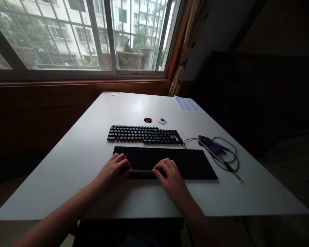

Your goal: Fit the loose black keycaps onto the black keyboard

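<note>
Barred window, planter outside, tied patterned curtain, printed sheet and yellow slip on white desk

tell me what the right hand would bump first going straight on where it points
Forward and a little left, past the black keyboard under the right hand, likely the rows of dark keycaps, though how high the hand sits is hard to judge.
</note>
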A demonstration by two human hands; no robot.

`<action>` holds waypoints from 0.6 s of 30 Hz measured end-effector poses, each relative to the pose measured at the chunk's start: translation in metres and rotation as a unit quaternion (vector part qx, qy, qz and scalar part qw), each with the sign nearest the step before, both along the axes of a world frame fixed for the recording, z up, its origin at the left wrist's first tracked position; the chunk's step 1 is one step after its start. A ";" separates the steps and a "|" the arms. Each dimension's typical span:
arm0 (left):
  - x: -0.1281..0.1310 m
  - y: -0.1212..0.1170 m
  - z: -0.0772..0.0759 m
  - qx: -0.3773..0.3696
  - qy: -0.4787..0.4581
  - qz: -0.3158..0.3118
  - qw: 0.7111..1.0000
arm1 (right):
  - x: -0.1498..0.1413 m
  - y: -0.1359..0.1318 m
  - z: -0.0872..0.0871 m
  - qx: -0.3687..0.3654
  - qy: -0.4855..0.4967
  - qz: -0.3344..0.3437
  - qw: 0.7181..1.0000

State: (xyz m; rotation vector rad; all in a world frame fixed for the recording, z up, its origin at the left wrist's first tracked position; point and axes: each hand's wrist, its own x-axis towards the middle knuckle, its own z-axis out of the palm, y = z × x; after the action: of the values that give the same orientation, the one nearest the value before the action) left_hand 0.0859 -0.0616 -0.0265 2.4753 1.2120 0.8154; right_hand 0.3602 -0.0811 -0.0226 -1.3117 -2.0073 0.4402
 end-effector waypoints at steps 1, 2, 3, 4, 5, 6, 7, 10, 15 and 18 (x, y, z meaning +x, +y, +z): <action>0.000 0.000 0.000 -0.002 -0.001 0.001 1.000 | 0.000 0.000 0.000 -0.003 -0.001 0.002 1.000; 0.000 0.000 0.000 -0.006 -0.001 0.002 1.000 | 0.000 0.000 0.001 -0.005 -0.001 0.004 1.000; 0.000 0.000 0.000 -0.009 -0.002 0.003 1.000 | 0.000 0.000 0.001 -0.005 -0.001 0.005 1.000; -0.001 0.001 0.000 -0.011 -0.003 0.002 1.000 | 0.000 0.001 0.002 -0.004 -0.001 0.007 1.000; -0.001 0.001 0.000 -0.012 -0.003 0.001 1.000 | 0.000 0.001 0.002 -0.002 -0.002 0.007 1.000; -0.001 0.001 0.000 -0.009 -0.003 0.000 1.000 | 0.000 0.001 0.002 -0.001 -0.003 0.007 1.000; -0.001 0.001 -0.001 -0.006 -0.001 -0.001 1.000 | 0.000 0.002 0.002 0.000 -0.004 0.006 1.000; -0.001 0.002 -0.002 0.000 0.002 -0.001 1.000 | -0.001 0.003 0.001 -0.004 -0.011 0.005 1.000; 0.000 0.001 -0.001 -0.010 0.003 0.001 1.000 | -0.002 0.001 0.001 -0.002 -0.020 0.003 1.000; 0.001 0.000 0.002 -0.005 -0.002 0.005 1.000 | -0.001 -0.001 0.001 0.012 -0.018 0.006 1.000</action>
State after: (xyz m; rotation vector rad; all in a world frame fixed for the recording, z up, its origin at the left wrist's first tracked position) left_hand 0.0865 -0.0620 -0.0248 2.4591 1.2257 0.8152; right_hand 0.3588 -0.0824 -0.0215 -1.3031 -2.0441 0.4001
